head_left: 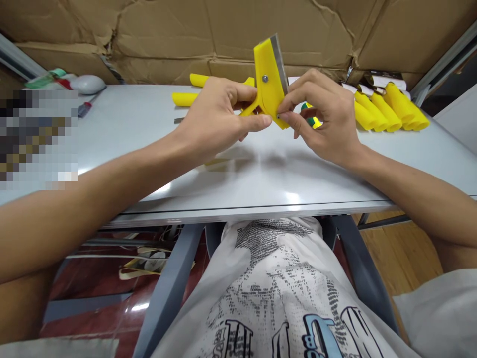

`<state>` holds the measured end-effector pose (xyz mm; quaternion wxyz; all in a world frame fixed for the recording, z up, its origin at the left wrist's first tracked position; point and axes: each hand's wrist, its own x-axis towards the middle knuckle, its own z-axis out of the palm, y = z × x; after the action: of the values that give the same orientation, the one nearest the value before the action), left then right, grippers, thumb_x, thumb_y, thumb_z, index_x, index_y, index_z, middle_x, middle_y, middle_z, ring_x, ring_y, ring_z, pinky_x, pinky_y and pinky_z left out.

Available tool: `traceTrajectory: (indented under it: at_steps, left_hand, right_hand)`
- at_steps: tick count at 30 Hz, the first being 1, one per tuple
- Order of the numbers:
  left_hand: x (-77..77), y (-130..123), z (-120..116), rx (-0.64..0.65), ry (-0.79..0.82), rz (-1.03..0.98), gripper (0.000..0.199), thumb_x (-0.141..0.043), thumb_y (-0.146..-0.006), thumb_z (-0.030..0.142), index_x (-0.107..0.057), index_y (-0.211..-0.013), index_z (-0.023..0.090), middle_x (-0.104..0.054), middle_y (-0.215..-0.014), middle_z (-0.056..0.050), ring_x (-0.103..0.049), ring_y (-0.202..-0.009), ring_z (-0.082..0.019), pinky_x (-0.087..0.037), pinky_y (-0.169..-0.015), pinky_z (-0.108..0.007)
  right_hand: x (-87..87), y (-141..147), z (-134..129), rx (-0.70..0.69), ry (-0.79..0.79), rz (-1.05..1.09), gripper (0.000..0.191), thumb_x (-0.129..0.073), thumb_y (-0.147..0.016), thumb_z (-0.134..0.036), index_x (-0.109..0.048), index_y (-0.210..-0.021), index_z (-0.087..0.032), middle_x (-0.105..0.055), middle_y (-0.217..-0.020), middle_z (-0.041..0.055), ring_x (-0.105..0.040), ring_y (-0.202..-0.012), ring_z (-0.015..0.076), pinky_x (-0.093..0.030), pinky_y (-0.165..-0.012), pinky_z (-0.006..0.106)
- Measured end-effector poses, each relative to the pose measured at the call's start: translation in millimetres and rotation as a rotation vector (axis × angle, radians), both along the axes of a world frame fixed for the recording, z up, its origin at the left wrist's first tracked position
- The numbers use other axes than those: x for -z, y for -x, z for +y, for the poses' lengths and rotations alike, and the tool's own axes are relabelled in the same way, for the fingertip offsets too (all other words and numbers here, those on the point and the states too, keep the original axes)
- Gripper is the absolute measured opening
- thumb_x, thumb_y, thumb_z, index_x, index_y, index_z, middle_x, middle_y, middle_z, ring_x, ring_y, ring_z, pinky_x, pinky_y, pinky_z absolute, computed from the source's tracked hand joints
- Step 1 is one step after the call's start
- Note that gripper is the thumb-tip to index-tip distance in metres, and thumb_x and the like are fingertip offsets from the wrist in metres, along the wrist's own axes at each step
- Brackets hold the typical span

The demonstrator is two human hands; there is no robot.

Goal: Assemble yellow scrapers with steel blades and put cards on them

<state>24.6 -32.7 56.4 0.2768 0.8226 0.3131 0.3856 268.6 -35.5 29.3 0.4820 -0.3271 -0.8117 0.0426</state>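
A yellow scraper (269, 74) with a metal blade (279, 62) along its far edge is held up above the table. One screw head (265, 78) shows on its flat face. My left hand (219, 112) grips it around the narrow neck, thumb along the near side. With thumb and fingertips pinched together, my right hand (322, 114) touches the lower corner of the scraper's head, beside the blade. A tiny dark spot shows at that thumb tip; I cannot make out what it is. Behind the right fingers lies a green and yellow thing (308, 114), partly hidden.
Several yellow handles (383, 112) lie in a row on the right of the white table (149, 134). More yellow pieces (185, 99) lie behind my left hand. At the far left are a screwdriver (86, 106) and a white mouse-like object (88, 84). Cardboard (167, 30) stands behind.
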Motion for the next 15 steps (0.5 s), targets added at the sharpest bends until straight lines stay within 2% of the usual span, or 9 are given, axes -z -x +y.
traceTrajectory:
  at_steps: [5,11,15]
  left_hand:
    - [0.1,-0.7,0.1,-0.009,0.008,-0.015,0.011,-0.081,-0.087,0.036,-0.079,-0.087,0.026,-0.061,-0.073,-0.001,-0.05,-0.064,-0.016,-0.044,-0.058,-0.036]
    - [1.2,-3.0,-1.2,-0.033,-0.095,0.015,0.023,-0.083,-0.091,0.041,-0.074,-0.078,0.025,-0.064,-0.074,-0.001,-0.051,-0.076,-0.019,-0.047,-0.074,-0.041]
    - [6.0,-0.7,0.4,-0.038,-0.188,0.037,0.029,-0.083,-0.097,0.056,-0.081,-0.09,0.027,-0.063,-0.072,-0.001,-0.055,-0.08,-0.023,-0.044,-0.075,-0.041]
  right_hand:
    - [8.7,-1.4,6.7,-0.017,0.018,0.042,0.039,-0.077,-0.104,-0.074,-0.071,-0.111,-0.036,-0.078,-0.109,0.0046,-0.077,-0.098,0.0256,-0.065,-0.064,0.034]
    - [10.1,-0.5,5.9,-0.072,0.001,0.101,0.047,-0.086,-0.098,-0.07,-0.065,-0.124,-0.036,-0.078,-0.108,0.002,-0.079,-0.093,0.0226,-0.062,-0.061,0.031]
    - [8.0,2.0,2.0,-0.042,0.05,0.11,0.054,-0.089,-0.098,-0.066,-0.061,-0.136,-0.038,-0.08,-0.098,-0.0022,-0.081,-0.087,0.022,-0.066,-0.07,0.033]
